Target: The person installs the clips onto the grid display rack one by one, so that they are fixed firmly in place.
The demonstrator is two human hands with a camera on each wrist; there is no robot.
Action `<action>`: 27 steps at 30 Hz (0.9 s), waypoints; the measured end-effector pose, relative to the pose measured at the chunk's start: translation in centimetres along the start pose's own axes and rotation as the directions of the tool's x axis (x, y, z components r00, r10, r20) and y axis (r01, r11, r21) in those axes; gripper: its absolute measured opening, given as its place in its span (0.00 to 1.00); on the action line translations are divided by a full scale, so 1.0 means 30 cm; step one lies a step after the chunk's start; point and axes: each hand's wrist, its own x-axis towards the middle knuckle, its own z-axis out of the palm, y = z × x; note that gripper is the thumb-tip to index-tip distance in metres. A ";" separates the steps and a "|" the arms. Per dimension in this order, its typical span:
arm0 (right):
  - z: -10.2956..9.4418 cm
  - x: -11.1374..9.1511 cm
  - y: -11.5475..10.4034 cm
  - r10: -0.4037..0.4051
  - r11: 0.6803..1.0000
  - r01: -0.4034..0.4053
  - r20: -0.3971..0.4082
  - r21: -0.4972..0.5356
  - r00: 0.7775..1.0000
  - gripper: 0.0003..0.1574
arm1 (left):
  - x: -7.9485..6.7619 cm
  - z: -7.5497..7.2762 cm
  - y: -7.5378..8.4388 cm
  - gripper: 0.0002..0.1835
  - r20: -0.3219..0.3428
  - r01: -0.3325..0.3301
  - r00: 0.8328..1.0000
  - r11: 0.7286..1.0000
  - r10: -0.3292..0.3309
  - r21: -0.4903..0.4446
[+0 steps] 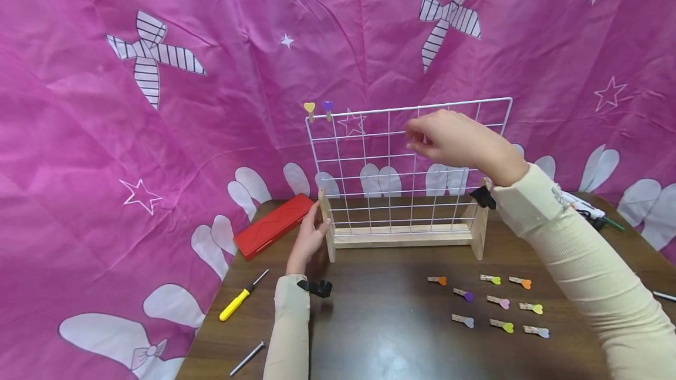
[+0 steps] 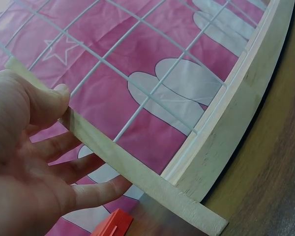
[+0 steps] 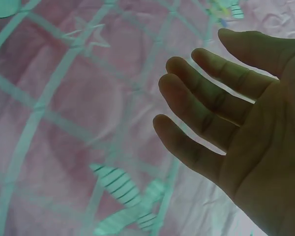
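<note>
A white wire grid [image 1: 389,133] stands upright in a wooden stand [image 1: 401,241]. My left hand [image 1: 310,233] holds the stand's left side post [image 2: 123,156], thumb on one face and fingers behind it. My right hand [image 1: 454,139] is raised in front of the grid's upper right part; its fingers are loosely bent and hold nothing, as the right wrist view shows. On the grid's top left corner sit a yellow heart clothespin [image 1: 310,109] and, beside it, a purple heart clothespin [image 1: 328,109]. Several more heart clothespins [image 1: 499,302] in various colours lie on the table below the right forearm.
A red case [image 1: 271,227] lies left of the stand on the brown table [image 1: 380,321]. Nearer are a yellow-handled screwdriver [image 1: 236,304] and a metal bolt [image 1: 247,359]. At the far right lies a white tool [image 1: 583,205]. A pink curtain [image 1: 237,87] hangs behind.
</note>
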 end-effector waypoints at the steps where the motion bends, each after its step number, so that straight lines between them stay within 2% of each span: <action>1: 0.014 -0.021 0.015 0.003 1.000 -0.003 -0.003 0.002 1.000 0.04 | -0.001 -0.001 0.005 0.32 -0.002 0.002 1.000 1.000 -0.002 0.005; 4: 0.053 -0.090 0.053 0.031 0.999 -0.031 0.006 0.024 1.000 0.02 | 0.000 -0.001 0.008 0.32 -0.006 0.004 1.000 1.000 -0.004 0.011; 11: 0.156 -0.254 0.129 0.033 0.998 -0.035 0.035 0.061 0.999 0.02 | 0.036 -0.001 -0.082 0.32 -0.032 0.012 0.999 1.000 -0.012 -0.014; 16: 0.260 -0.375 0.171 0.067 0.993 -0.077 0.099 0.093 0.993 0.03 | 0.030 0.004 -0.097 0.32 -0.053 0.010 0.999 1.000 -0.009 0.015; 22: 0.379 -0.518 0.218 0.154 0.963 -0.199 0.230 0.183 0.961 0.10 | 0.034 0.006 -0.102 0.31 -0.061 -0.002 0.998 1.000 0.003 0.005; 26: 0.456 -0.603 0.251 0.180 0.949 -0.245 0.299 0.199 0.937 0.13 | 0.038 0.007 -0.099 0.32 -0.051 0.003 0.999 1.000 -0.002 0.011; 27: 0.472 -0.621 0.256 0.189 0.944 -0.259 0.311 0.203 0.931 0.12 | 0.033 0.006 -0.085 0.32 -0.046 0.015 0.999 1.000 -0.015 0.005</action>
